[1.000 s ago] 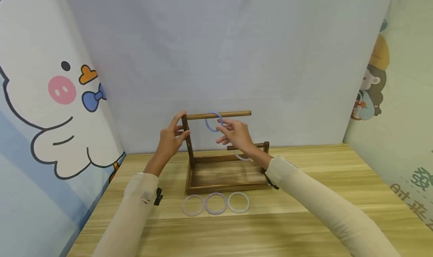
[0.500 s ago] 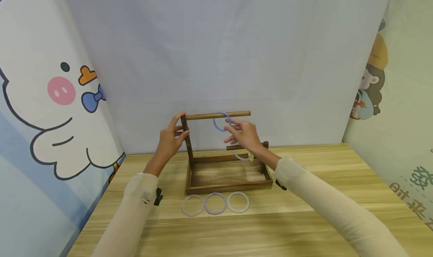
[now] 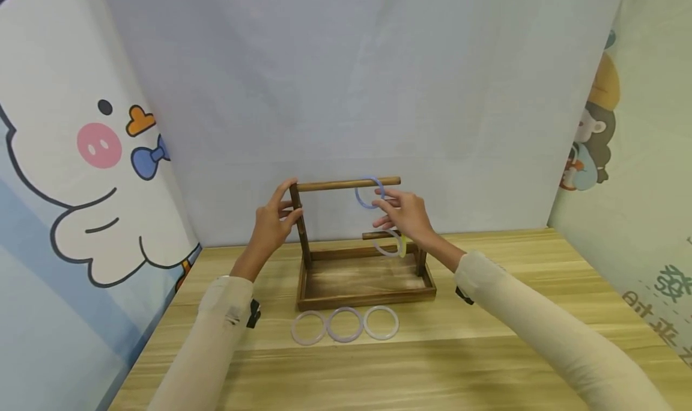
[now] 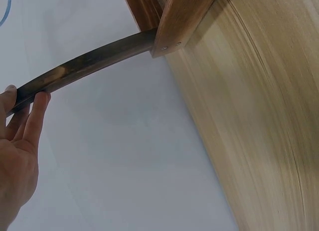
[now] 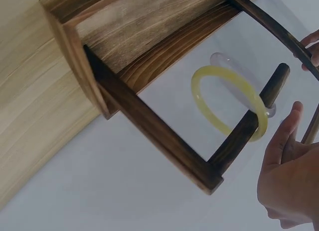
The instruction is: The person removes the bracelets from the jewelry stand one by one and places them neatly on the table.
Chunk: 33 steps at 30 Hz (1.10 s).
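Observation:
A blue ring (image 3: 370,193) is around the upper bar (image 3: 346,184) of a wooden stand, near the bar's right end. My right hand (image 3: 405,214) pinches the ring's right side between thumb and fingers. With thumb and fingers my left hand (image 3: 273,219) grips the top of the stand's left post (image 3: 303,234); the left wrist view shows this hand (image 4: 20,156) on the dark post (image 4: 94,60). On the short lower bar (image 5: 241,136) hang a yellow ring (image 5: 199,99) and a pale purple ring (image 5: 222,60). The blue ring is out of the right wrist view.
Three pale rings lie in a row on the table before the stand's tray (image 3: 367,303): a pinkish one (image 3: 309,344), a purple one (image 3: 345,340) and a whitish one (image 3: 381,338). A pale cloth (image 3: 346,98) hangs behind the stand.
My right hand and the blue ring have moved right along the upper bar. The yellow ring on the lower bar has come into fuller view. The left hand has stayed on the post.

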Each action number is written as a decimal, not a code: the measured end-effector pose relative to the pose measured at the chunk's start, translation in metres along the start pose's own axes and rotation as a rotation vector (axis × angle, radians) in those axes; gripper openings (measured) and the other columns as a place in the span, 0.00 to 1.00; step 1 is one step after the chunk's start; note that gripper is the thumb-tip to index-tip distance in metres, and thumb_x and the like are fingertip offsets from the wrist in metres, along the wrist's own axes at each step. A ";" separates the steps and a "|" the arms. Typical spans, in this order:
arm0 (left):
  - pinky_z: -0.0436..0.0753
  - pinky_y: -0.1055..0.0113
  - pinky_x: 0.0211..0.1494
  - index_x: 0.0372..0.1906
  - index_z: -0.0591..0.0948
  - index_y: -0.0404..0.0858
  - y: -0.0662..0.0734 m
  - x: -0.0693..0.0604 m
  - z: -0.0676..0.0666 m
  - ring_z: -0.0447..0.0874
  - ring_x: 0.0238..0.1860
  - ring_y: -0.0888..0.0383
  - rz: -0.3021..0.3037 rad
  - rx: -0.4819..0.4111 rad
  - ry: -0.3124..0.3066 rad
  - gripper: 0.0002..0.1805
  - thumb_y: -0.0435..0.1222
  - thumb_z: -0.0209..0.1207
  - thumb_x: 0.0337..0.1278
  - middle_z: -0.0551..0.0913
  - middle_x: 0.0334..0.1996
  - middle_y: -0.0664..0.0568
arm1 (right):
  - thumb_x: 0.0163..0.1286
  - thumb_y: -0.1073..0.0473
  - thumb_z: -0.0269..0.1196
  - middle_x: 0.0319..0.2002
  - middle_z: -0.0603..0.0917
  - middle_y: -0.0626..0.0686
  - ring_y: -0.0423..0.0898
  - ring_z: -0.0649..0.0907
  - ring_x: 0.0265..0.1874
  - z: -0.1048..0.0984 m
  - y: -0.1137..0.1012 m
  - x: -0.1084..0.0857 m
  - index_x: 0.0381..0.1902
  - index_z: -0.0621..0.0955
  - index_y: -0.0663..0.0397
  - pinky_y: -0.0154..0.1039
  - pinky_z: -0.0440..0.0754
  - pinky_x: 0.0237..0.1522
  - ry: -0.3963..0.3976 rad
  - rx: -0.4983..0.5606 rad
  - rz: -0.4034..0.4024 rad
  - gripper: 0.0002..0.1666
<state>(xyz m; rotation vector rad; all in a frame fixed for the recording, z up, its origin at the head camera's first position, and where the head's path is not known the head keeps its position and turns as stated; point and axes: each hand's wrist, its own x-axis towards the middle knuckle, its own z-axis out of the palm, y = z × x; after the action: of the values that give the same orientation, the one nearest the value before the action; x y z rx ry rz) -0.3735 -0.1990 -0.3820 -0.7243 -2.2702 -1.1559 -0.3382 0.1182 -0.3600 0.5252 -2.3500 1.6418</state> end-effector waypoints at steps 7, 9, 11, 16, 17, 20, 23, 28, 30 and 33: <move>0.92 0.50 0.48 0.78 0.66 0.49 0.001 -0.001 -0.001 0.90 0.48 0.36 0.008 -0.003 0.001 0.40 0.25 0.66 0.66 0.86 0.49 0.28 | 0.81 0.61 0.61 0.50 0.88 0.65 0.59 0.91 0.29 -0.011 0.002 -0.002 0.67 0.80 0.62 0.42 0.92 0.28 -0.007 -0.006 0.025 0.21; 0.92 0.49 0.48 0.78 0.67 0.48 0.001 -0.001 -0.001 0.90 0.48 0.36 0.011 -0.002 0.003 0.40 0.25 0.67 0.65 0.86 0.49 0.28 | 0.81 0.62 0.60 0.49 0.89 0.65 0.58 0.91 0.28 -0.014 0.002 -0.002 0.67 0.79 0.62 0.43 0.93 0.28 -0.011 -0.008 0.027 0.21; 0.92 0.48 0.49 0.78 0.67 0.48 0.000 -0.001 -0.001 0.90 0.48 0.36 0.013 -0.001 0.005 0.40 0.25 0.67 0.65 0.86 0.49 0.28 | 0.81 0.62 0.60 0.49 0.89 0.65 0.56 0.91 0.27 -0.016 0.002 -0.003 0.67 0.79 0.62 0.44 0.93 0.29 -0.012 -0.015 0.024 0.21; 0.92 0.47 0.49 0.78 0.67 0.49 0.000 0.000 -0.001 0.90 0.48 0.36 0.013 0.003 0.005 0.40 0.26 0.66 0.66 0.86 0.49 0.28 | 0.81 0.62 0.60 0.50 0.89 0.65 0.57 0.91 0.27 -0.023 0.001 -0.005 0.67 0.79 0.62 0.48 0.93 0.30 -0.016 -0.019 0.017 0.21; 0.92 0.47 0.49 0.78 0.67 0.48 0.000 0.001 -0.001 0.90 0.48 0.36 0.015 0.003 0.005 0.39 0.26 0.66 0.66 0.86 0.49 0.28 | 0.81 0.62 0.60 0.50 0.89 0.65 0.57 0.91 0.28 -0.024 0.001 -0.005 0.67 0.79 0.62 0.48 0.93 0.30 -0.017 -0.019 0.016 0.21; 0.92 0.47 0.49 0.78 0.67 0.47 -0.001 0.000 -0.001 0.90 0.48 0.36 0.023 0.009 0.010 0.39 0.26 0.67 0.66 0.86 0.49 0.28 | 0.81 0.62 0.59 0.49 0.89 0.65 0.58 0.91 0.28 -0.029 0.001 -0.006 0.68 0.78 0.63 0.48 0.93 0.30 -0.019 -0.028 0.013 0.22; 0.92 0.47 0.48 0.78 0.67 0.47 -0.002 0.000 -0.001 0.90 0.47 0.36 0.033 0.010 0.014 0.39 0.26 0.67 0.65 0.86 0.49 0.28 | 0.81 0.62 0.59 0.49 0.89 0.65 0.57 0.91 0.28 -0.032 0.003 -0.007 0.68 0.78 0.63 0.52 0.92 0.32 -0.014 -0.038 0.012 0.22; 0.92 0.49 0.49 0.78 0.67 0.48 -0.002 0.001 -0.001 0.90 0.48 0.37 0.025 0.011 0.011 0.39 0.26 0.67 0.66 0.87 0.49 0.29 | 0.81 0.62 0.59 0.50 0.88 0.67 0.55 0.91 0.27 -0.037 0.004 -0.008 0.69 0.78 0.64 0.49 0.92 0.31 -0.011 -0.038 0.015 0.22; 0.92 0.49 0.49 0.78 0.67 0.48 -0.003 0.001 -0.001 0.90 0.48 0.37 0.020 0.010 0.010 0.39 0.26 0.67 0.66 0.87 0.49 0.29 | 0.81 0.62 0.59 0.50 0.88 0.67 0.56 0.91 0.27 -0.038 0.005 -0.009 0.68 0.78 0.64 0.44 0.92 0.29 -0.008 -0.034 0.014 0.22; 0.92 0.49 0.49 0.78 0.67 0.48 -0.002 0.000 -0.001 0.90 0.49 0.37 0.013 0.006 0.007 0.39 0.25 0.66 0.66 0.87 0.49 0.29 | 0.81 0.63 0.59 0.49 0.88 0.67 0.58 0.91 0.28 -0.039 0.005 -0.010 0.68 0.78 0.65 0.39 0.92 0.27 -0.003 -0.035 0.007 0.22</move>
<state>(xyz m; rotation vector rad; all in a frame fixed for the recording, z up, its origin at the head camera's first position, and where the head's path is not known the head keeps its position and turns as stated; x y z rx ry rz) -0.3748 -0.2005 -0.3824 -0.7310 -2.2590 -1.1432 -0.3322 0.1584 -0.3545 0.5126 -2.3808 1.6010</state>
